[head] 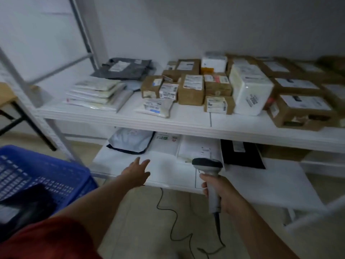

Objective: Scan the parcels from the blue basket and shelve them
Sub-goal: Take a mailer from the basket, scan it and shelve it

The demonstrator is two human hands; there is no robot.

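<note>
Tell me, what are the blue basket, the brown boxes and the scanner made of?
The blue basket: probably hard plastic, dull sheen, walls moulded with rows of small holes. The brown boxes: likely cardboard, matte brown, with paper labels stuck on. The scanner: seemingly smooth plastic, grey handle, dark head.

- Boxes [190, 92] are crowding the centre and right of the upper shelf [186, 121], leaving a bare strip along its front edge.
- Envelopes [97, 94] are filling its left end.
- Mailers [130, 141] are lying at the back of the lower shelf [261, 184]; its front is lying bare, centre to right.
- A blue basket [46, 171] is blocking the lower left.
- The right hand [222, 193], gripping a scanner [207, 165], is hanging before the lower shelf's middle.
</note>
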